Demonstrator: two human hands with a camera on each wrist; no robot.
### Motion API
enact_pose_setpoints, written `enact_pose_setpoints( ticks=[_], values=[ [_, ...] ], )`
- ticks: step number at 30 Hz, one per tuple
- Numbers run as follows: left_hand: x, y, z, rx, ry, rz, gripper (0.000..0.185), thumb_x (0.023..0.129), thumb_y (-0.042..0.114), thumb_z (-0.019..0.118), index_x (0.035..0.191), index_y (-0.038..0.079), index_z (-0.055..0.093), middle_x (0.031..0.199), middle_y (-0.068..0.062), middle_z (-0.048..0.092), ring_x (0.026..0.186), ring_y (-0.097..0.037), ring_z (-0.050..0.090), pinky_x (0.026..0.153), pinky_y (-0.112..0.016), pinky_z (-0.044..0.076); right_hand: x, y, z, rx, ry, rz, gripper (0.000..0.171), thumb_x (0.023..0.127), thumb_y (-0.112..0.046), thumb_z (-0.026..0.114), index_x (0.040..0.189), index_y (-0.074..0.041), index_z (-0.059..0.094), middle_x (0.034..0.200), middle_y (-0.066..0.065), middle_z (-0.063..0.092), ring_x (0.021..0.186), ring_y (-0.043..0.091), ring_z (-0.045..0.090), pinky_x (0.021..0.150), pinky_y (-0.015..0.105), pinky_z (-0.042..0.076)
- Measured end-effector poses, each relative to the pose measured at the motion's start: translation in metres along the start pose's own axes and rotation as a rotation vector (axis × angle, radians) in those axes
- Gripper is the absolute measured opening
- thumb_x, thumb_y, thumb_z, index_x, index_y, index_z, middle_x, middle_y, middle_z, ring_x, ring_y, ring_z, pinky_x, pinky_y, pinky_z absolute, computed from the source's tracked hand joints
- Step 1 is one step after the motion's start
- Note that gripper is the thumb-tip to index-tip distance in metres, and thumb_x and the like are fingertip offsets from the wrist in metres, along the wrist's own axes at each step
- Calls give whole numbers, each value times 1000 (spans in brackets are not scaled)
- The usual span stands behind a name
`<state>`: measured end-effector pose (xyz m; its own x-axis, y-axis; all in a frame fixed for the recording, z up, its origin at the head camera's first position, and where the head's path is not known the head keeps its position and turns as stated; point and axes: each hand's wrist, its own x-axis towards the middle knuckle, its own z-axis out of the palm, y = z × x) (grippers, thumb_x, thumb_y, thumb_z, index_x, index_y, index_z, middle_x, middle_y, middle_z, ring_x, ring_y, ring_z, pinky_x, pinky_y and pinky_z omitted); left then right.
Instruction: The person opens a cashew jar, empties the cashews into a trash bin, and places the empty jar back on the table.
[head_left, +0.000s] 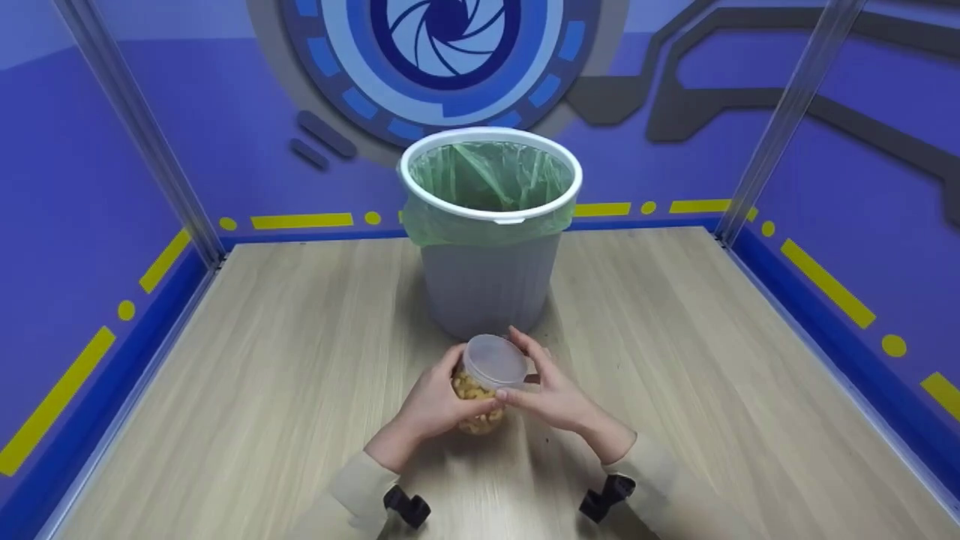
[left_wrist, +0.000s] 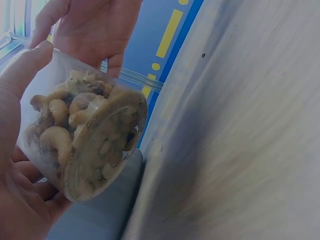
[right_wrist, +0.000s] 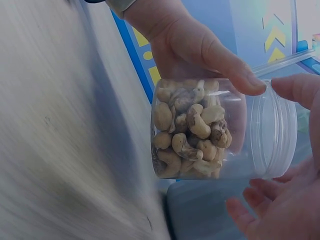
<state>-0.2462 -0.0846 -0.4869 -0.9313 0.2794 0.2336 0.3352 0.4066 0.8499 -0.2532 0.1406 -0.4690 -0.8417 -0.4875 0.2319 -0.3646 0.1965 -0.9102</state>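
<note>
One clear plastic jar of cashews (head_left: 480, 401) is held tilted above the pale wood surface (head_left: 300, 360), at six o'clock from the one grey bin with a green liner (head_left: 489, 232). The left hand (head_left: 435, 405) has its fingers wrapped round the jar's body. The right hand (head_left: 551, 394) has its fingers curled on the translucent lid (head_left: 495, 361). No label shows.

Clear jar (head_left: 484, 390), translucent whitish lid (head_left: 495, 361), tan and brown cashews (right_wrist: 192, 127) inside. Bin (head_left: 487, 289) grey, white rim, pale green liner (head_left: 491, 180). Table (head_left: 300, 352) light wood grain. Walls (head_left: 97, 195) purple-blue with yellow dashes and dots. Sleeves (head_left: 360, 487) cream.
</note>
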Motion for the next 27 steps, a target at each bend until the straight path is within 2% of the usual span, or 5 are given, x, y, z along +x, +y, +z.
enact_pose_setpoints(
  ticks=[4,9,14,20,27],
  values=[
    [0,0,1,7,0,-1,86,76,46,90,145,12,51,130,-9,67,113,-26,65,97,-48,52,1,-1,2,18,61,62,90,86,-23,84,152,8,31,144,28,42,126,31,43,92,32,51],
    [0,1,0,-3,-2,-7,88,75,47,90,145,12,51,129,-10,67,113,-26,65,97,-48,51,3,-2,4,3,116,76,75,83,-18,86,141,5,43,131,22,47,113,22,42,79,23,45],
    [0,1,0,-7,-1,-2,88,75,46,90,145,11,51,130,-9,66,114,-26,64,97,-48,51,2,-1,3,-4,105,50,72,86,-15,83,143,5,44,132,23,47,114,20,43,81,22,46],
    [0,1,0,-15,-13,0,87,76,44,90,145,10,50,131,-10,65,116,-26,63,98,-48,51,2,1,3,-12,82,44,72,86,-11,79,148,4,44,142,26,45,122,25,42,86,25,50],
    [1,1,1,-12,-13,0,87,75,43,91,145,11,50,131,-8,66,114,-25,64,98,-47,51,2,0,2,-32,69,7,72,85,-7,74,149,3,44,151,24,44,131,30,39,90,26,48]
  ],
)
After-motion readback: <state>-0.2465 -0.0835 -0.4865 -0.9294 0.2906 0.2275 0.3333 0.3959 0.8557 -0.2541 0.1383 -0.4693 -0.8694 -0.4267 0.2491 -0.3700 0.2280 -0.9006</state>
